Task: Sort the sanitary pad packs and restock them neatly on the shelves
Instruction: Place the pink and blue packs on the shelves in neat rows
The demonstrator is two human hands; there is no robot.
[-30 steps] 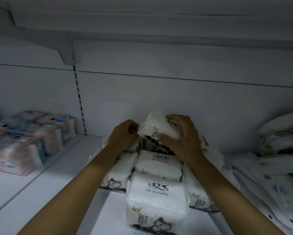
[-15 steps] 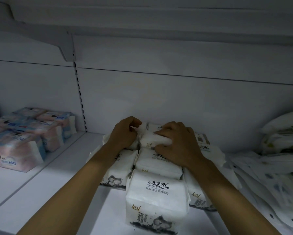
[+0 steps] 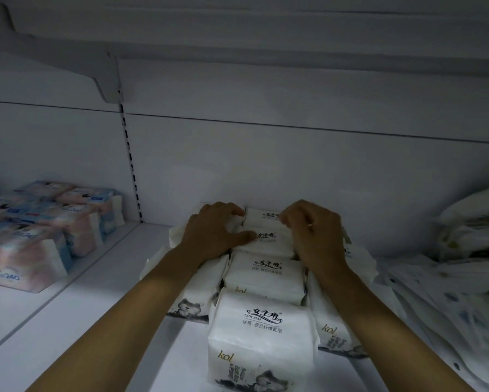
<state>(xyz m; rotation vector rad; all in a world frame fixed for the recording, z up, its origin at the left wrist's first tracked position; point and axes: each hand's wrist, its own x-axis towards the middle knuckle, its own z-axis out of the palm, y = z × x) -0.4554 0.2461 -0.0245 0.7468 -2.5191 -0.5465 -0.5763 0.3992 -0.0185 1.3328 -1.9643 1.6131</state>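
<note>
Landmark: front pack (image 3: pixel 261 332), a white soft-plastic block printed LADY STAR and kol, upright on the white metal shelf (image 3: pixel 82 321).
Middle row: three more white plastic packs line up straight behind the front pack, touching one another; the rearmost pack (image 3: pixel 261 215) lies close to the back wall.
Side rows: matching white side packs (image 3: pixel 198 292) lie just left and just right of the front pack's row.
Left hand (image 3: pixel 218 230): behind and left of the front pack, fingers bent, forefinger at the rearmost pack's left end, thumb laid on the pack before it; I cannot tell whether it grips.
Right hand (image 3: pixel 314 233): behind and right of the front pack, fingers curled down over the rearmost pack's right end.
Far left of the front pack: pink-and-blue packs (image 3: pixel 25 256), stacked.
Far right of the front pack: spotted white wrappers (image 3: pixel 449 306) in a loose heap.
</note>
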